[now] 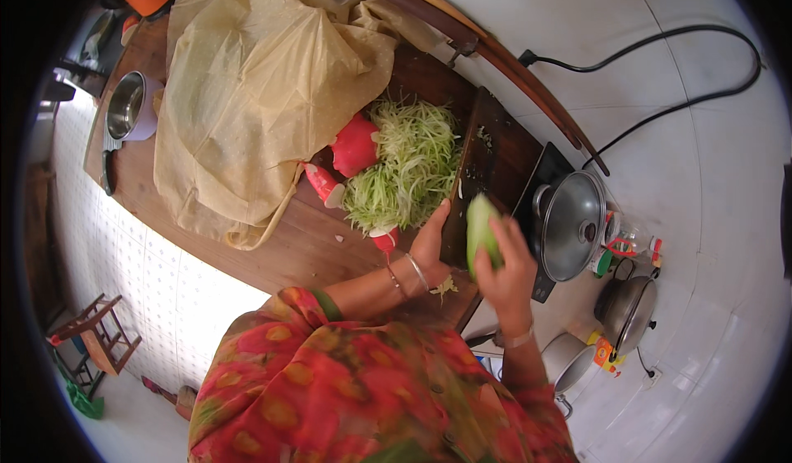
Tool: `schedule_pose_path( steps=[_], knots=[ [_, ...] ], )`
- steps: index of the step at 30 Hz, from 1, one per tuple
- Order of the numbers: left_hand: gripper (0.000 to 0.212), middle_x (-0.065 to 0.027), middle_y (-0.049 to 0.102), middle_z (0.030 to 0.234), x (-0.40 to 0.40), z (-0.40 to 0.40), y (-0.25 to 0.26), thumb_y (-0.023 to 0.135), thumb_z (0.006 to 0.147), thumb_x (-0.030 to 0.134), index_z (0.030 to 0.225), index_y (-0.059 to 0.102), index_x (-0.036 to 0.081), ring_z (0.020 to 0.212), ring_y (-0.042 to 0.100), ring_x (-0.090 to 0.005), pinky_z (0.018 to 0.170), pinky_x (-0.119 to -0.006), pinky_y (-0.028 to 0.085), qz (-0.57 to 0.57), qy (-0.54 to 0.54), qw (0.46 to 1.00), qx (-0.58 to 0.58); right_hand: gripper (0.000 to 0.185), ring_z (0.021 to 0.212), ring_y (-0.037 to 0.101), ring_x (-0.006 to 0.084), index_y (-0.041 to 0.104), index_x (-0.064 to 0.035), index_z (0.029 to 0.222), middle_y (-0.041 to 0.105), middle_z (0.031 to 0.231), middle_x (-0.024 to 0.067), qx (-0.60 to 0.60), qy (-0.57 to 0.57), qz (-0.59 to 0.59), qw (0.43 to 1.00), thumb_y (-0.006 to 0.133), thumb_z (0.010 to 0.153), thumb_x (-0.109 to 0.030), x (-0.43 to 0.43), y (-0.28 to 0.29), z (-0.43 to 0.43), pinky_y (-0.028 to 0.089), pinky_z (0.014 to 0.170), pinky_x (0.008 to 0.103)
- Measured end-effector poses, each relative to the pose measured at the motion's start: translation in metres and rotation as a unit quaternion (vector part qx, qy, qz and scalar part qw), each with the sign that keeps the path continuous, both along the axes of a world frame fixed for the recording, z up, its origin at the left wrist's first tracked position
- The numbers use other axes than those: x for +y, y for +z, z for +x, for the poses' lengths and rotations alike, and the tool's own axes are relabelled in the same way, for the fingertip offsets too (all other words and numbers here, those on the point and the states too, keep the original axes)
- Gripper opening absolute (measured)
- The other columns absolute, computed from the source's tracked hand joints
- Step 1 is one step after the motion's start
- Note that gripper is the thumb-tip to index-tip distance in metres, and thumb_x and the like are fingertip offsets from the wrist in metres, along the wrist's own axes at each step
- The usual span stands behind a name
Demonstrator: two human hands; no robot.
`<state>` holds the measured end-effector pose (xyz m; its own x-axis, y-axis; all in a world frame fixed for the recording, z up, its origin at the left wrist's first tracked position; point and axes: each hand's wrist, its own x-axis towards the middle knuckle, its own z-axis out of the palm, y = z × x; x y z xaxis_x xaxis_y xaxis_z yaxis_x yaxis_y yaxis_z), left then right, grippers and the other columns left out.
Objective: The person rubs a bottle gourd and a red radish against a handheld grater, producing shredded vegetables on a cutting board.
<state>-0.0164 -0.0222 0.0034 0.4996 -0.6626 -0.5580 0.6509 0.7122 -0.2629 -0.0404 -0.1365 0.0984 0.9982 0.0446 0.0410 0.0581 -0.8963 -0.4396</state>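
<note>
My right hand (508,271) grips a peeled pale green vegetable (481,231) against the face of a dark wooden board-like grater (471,172), which stands tilted on the wooden table. My left hand (432,243) holds the board's near edge, with the thumb along it. Left of the board lies a heap of pale green shreds (411,160). Beside the heap are a round red radish (356,146), a cut slim radish piece (323,185) and a small radish end (385,238). The grating face of the board is partly hidden by its tilt.
A beige dotted cloth (260,92) covers much of the table (297,240). A metal pot (131,107) and a knife (108,169) lie at the left. On the right stand a lidded pan (572,225) on a black cooktop (547,160), more pots and bottles. A black cable (687,29) hangs along the wall.
</note>
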Motion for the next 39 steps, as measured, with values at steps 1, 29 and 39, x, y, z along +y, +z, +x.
schedule_pose_path(
  steps=[1, 29, 39],
  knots=[
    [0.052, -0.0089, 0.065, 0.117, 0.0, -0.005, -0.005, 0.035, 0.101, 0.051, 0.126, 0.056, 0.011, 0.103, 0.063, -0.0261, 0.095, -0.044, 0.048, 0.002, 0.008, 1.0, 0.001, 0.043, 0.11, 0.062, 0.0398, 0.063, -0.0018, 0.12, 0.059, 0.124, 0.0264, 0.023, 0.007, 0.017, 1.0, 0.063, 0.078, -0.011, 0.002, 0.006, -0.016, 0.051, 0.093, 0.0403],
    [0.055, -0.0086, 0.066, 0.112, -0.015, 0.0, 0.0, 0.039, 0.098, 0.057, 0.126, 0.056, 0.013, 0.095, 0.065, -0.0296, 0.078, -0.046, 0.053, 0.054, -0.053, 0.996, -0.043, 0.04, 0.093, 0.063, 0.0408, 0.063, -0.007, 0.119, 0.062, 0.113, 0.0211, -0.014, -0.058, -0.074, 0.995, 0.06, 0.082, -0.023, -0.03, -0.073, 0.158, 0.051, 0.078, 0.046],
    [0.048, -0.0048, 0.065, 0.117, -0.006, -0.006, 0.003, 0.044, 0.099, 0.048, 0.126, 0.057, 0.011, 0.106, 0.062, -0.0234, 0.093, -0.036, 0.048, 0.063, 0.002, 0.998, 0.009, 0.046, 0.093, 0.065, 0.0405, 0.061, -0.0049, 0.12, 0.058, 0.125, 0.0182, -0.045, 0.026, -0.035, 0.998, 0.067, 0.076, -0.017, -0.001, -0.023, 0.0, 0.056, 0.074, 0.0426]
  ],
)
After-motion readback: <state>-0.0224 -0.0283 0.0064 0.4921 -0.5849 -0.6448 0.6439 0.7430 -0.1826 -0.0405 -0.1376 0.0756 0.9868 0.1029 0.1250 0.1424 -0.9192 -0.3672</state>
